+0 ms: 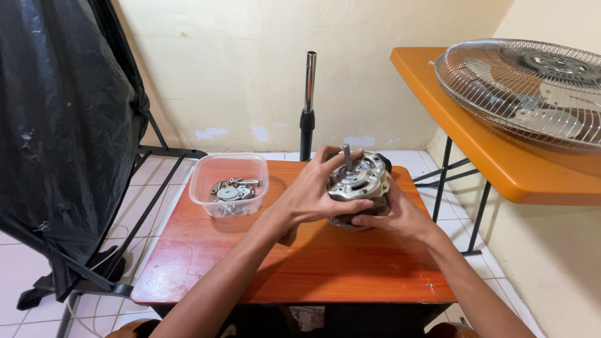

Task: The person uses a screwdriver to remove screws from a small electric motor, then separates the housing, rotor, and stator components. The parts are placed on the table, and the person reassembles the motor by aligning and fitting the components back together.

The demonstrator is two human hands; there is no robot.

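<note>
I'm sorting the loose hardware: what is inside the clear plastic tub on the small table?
The clear plastic tub holds a small heap of grey metal parts: round washer-like discs and what look like screws. Pieces at the bottom are covered by those on top, so a full count cannot be made.

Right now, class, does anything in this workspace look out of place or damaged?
Nothing spilled. The fan guard overhangs the orange table. Both hands, left hand and right hand, grip the motor; loose parts sit in the tub.
</note>
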